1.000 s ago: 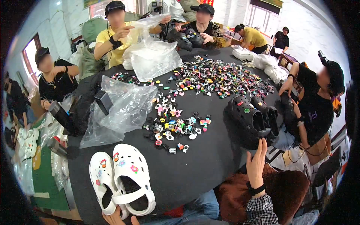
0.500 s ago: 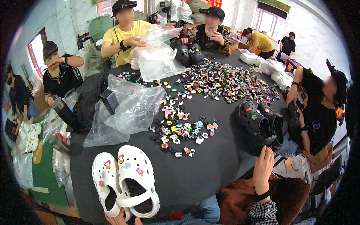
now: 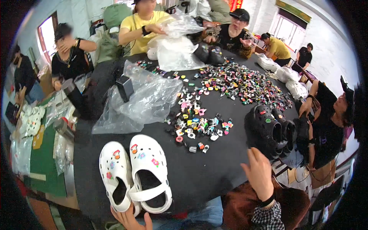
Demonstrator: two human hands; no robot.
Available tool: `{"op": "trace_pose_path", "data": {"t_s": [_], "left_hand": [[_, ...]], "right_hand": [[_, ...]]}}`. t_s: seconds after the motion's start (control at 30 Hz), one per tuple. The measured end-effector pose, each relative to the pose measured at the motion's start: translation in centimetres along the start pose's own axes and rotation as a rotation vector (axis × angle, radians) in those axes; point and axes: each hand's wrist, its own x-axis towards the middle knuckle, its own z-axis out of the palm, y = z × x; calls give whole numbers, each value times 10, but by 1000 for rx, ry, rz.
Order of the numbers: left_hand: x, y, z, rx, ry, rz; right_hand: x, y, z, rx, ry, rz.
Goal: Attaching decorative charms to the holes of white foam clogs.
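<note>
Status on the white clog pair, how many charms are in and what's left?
Done: the white clogs carry about five charms between them. In hand: left hand touches their heels; right hand is raised, empty. Left: many strap holes are bare, and loose charms cover the black table.

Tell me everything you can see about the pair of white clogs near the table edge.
The white clogs lie side by side, soles down, on the black table, toes pointing away from the wearer. They look like moulded foam, with holes on top and heel straps. Small colourful charms sit in several holes. The left hand touches their heel end from below.
</note>
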Motion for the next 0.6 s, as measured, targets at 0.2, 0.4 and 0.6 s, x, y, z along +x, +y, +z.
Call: {"op": "trace_pose_path", "data": {"t_s": [0.2, 0.4, 0.6], "left_hand": [[26, 4, -8, 59, -89, 20], [17, 7, -27, -36, 62, 66], [42, 16, -49, 28, 222, 201]], "right_hand": [[37, -96, -12, 434, -150, -594], [37, -153, -9, 623, -268, -836], [22, -159, 3, 590, -295, -865]]}}
